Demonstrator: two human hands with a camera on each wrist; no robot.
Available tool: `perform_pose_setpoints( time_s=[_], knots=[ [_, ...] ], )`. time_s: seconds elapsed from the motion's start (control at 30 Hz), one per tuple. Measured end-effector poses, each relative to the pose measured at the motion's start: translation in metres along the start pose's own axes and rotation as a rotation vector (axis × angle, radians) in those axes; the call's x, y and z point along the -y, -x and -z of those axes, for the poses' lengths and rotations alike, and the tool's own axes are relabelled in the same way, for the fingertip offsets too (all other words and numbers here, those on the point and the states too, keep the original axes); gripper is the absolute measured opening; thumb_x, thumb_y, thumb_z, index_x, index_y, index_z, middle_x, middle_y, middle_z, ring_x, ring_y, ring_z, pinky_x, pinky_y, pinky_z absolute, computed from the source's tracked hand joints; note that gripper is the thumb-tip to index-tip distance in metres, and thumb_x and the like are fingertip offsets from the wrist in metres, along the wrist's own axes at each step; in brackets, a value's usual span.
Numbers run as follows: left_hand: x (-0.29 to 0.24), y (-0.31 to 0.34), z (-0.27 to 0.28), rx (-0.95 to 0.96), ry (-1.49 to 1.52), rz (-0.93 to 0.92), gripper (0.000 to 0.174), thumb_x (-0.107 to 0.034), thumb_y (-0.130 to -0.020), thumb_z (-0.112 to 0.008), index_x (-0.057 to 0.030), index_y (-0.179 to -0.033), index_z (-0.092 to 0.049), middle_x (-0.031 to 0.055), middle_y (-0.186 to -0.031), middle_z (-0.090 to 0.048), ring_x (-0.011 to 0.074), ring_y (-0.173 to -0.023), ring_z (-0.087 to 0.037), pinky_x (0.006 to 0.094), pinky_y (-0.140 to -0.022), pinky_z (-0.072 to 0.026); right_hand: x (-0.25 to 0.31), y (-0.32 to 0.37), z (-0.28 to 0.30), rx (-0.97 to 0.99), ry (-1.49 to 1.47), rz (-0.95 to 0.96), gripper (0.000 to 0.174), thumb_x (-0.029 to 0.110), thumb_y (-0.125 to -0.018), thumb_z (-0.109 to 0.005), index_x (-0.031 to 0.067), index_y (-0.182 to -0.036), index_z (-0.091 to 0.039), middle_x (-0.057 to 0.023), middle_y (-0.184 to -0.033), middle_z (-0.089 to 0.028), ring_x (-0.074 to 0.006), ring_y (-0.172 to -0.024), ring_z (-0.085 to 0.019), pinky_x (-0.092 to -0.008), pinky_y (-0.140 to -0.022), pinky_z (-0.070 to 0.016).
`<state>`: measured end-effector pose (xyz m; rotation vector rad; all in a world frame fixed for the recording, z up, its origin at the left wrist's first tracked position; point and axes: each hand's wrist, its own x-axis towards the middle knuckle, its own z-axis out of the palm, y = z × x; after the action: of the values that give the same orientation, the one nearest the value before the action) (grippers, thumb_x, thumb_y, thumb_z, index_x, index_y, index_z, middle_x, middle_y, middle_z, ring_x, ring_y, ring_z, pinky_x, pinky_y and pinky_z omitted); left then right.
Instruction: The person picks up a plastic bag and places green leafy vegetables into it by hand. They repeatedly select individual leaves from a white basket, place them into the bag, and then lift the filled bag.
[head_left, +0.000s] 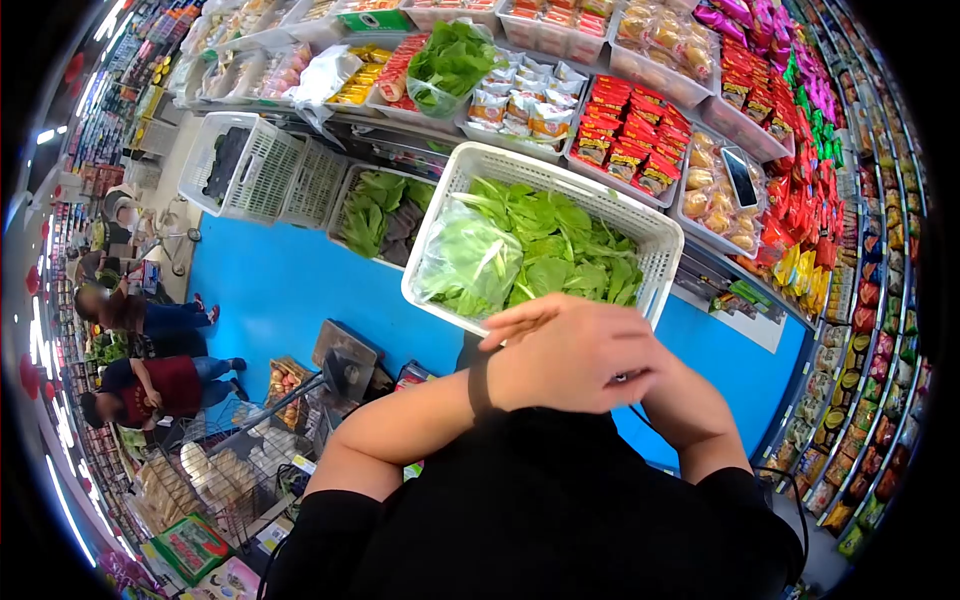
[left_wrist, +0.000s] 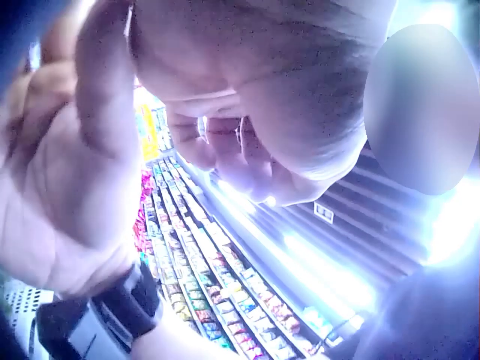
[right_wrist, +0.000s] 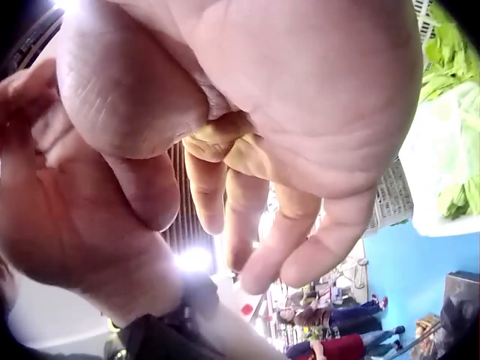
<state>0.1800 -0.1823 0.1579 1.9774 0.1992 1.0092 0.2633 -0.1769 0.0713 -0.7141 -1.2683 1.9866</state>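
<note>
Both hands cross in front of the chest, at the near side of a white crate [head_left: 666, 290]. My left hand [head_left: 590, 358], with a dark wristband [head_left: 482, 388], overlaps my right hand [head_left: 515, 317] in the head view. The left fingers bend loosely, with rings showing in the left wrist view, and nothing lies in the palm. Fingers of the right hand [right_wrist: 300, 112] hang loosely spread in the right wrist view, holding nothing. Leafy greens [head_left: 550, 235] fill the crate, with a clear plastic bag of greens [head_left: 465, 255] on its left part.
Behind the crate stand bins of packaged snacks [head_left: 630, 135], with a phone [head_left: 739, 177] lying on one. More greens [head_left: 370, 212] sit in a crate to the left. A loaded shopping cart [head_left: 230, 470] stands at the lower left, with people [head_left: 170, 388] beyond. Shelves [head_left: 870, 330] line the right.
</note>
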Motion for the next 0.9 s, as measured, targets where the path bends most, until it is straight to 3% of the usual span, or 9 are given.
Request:
perform_pose_setpoints(
  time_s=[0.17, 0.33, 0.37, 0.47, 0.57, 0.7, 0.8, 0.83, 0.9],
  knots=[
    [-0.03, -0.002, -0.006, 0.106, 0.21, 0.056, 0.021, -0.007, -0.088, -0.084, -0.012, -0.107, -0.076, 0.0047, -0.098, -0.073, 0.0283, -0.093, -0.07, 0.0401, -0.082, -0.0554, 0.028, 0.025, -0.007, 0.188, 0.103, 0.147, 0.04, 0.016, -0.094, -0.076, 0.0061, -0.132, -0.077, -0.0086, -0.118, -0.08, -0.0204, -0.106, -0.074, -0.0347, -0.092, -0.0587],
    [-0.049, -0.002, -0.01, 0.138, 0.416, 0.168, 0.015, -0.008, -0.094, -0.081, -0.0087, -0.108, -0.077, 0.0024, -0.102, -0.077, 0.024, -0.091, -0.071, 0.0365, -0.079, -0.0547, 0.048, 0.027, -0.016, 0.405, 0.323, 0.265, 0.043, 0.012, -0.089, -0.076, 0.0093, -0.132, -0.078, -0.0094, -0.117, -0.081, -0.0218, -0.102, -0.075, -0.0364, -0.09, -0.0594],
    [-0.053, -0.003, -0.01, 0.14, 0.456, 0.181, 0.014, -0.008, -0.095, -0.08, -0.0084, -0.108, -0.077, 0.002, -0.1, -0.077, 0.0235, -0.089, -0.071, 0.036, -0.077, -0.0545, 0.05, 0.027, -0.02, 0.396, 0.415, 0.304, 0.046, 0.013, -0.083, -0.079, 0.0095, -0.129, -0.079, -0.0095, -0.111, -0.081, -0.0248, -0.1, -0.075, -0.0373, -0.087, -0.0591],
    [-0.061, -0.002, -0.012, 0.157, 0.534, 0.249, 0.01, -0.009, -0.097, -0.078, -0.0074, -0.107, -0.077, 0.0013, -0.096, -0.077, 0.0218, -0.083, -0.07, 0.035, -0.074, -0.0541, 0.071, 0.037, -0.024, 0.301, 0.432, 0.519, 0.037, 0.013, -0.086, -0.079, 0.008, -0.122, -0.081, -0.011, -0.107, -0.08, -0.0292, -0.1, -0.075, -0.0386, -0.085, -0.0585],
    [-0.066, -0.003, -0.017, 0.159, 0.611, 0.325, 0.009, -0.009, -0.097, -0.078, -0.0069, -0.106, -0.076, 0.0016, -0.094, -0.076, 0.0211, -0.081, -0.069, 0.0344, -0.073, -0.054, 0.057, 0.025, -0.029, 0.373, 0.414, 0.312, 0.025, 0.011, -0.088, -0.077, 0.0061, -0.113, -0.082, -0.0123, -0.1, -0.079, -0.0309, -0.093, -0.074, -0.0398, -0.081, -0.0583],
    [-0.068, -0.006, -0.026, 0.188, 0.633, 0.297, 0.008, -0.01, -0.098, -0.078, -0.0071, -0.106, -0.076, 0.0018, -0.089, -0.074, 0.0193, -0.077, -0.068, 0.0339, -0.072, -0.0541, 0.054, 0.016, -0.04, 0.222, 0.434, 0.429, 0.016, 0.011, -0.089, -0.076, 0.002, -0.102, -0.08, -0.0143, -0.092, -0.078, -0.0285, -0.08, -0.075, -0.0395, -0.073, -0.0596],
    [-0.064, -0.008, -0.031, 0.28, 0.627, 0.335, 0.008, -0.013, -0.1, -0.076, -0.0075, -0.105, -0.075, 0.0021, -0.089, -0.072, 0.0184, -0.077, -0.069, 0.0337, -0.072, -0.0548, 0.055, 0.011, -0.047, 0.18, 0.383, 0.271, 0.013, 0.01, -0.088, -0.077, 0.0031, -0.099, -0.079, -0.0118, -0.091, -0.075, -0.0276, -0.087, -0.074, -0.0386, -0.076, -0.0592],
    [-0.063, -0.008, -0.034, 0.351, 0.634, 0.366, 0.009, -0.015, -0.101, -0.075, -0.0076, -0.106, -0.076, 0.0022, -0.09, -0.073, 0.0186, -0.078, -0.069, 0.0338, -0.073, -0.0551, 0.05, 0.009, -0.048, 0.172, 0.423, 0.322, 0.016, 0.011, -0.09, -0.076, 0.0007, -0.101, -0.079, -0.0154, -0.092, -0.077, -0.0278, -0.082, -0.075, -0.0381, -0.077, -0.0607],
    [-0.063, -0.009, -0.036, 0.401, 0.623, 0.399, 0.006, -0.012, -0.098, -0.075, -0.0099, -0.103, -0.076, 0.0012, -0.088, -0.071, 0.018, -0.077, -0.068, 0.0336, -0.072, -0.0543, 0.043, 0.008, -0.045, 0.224, 0.415, 0.331, 0.013, 0.011, -0.091, -0.077, 0.0012, -0.099, -0.079, -0.0133, -0.093, -0.077, -0.0263, -0.086, -0.075, -0.0378, -0.079, -0.06]
  ],
)
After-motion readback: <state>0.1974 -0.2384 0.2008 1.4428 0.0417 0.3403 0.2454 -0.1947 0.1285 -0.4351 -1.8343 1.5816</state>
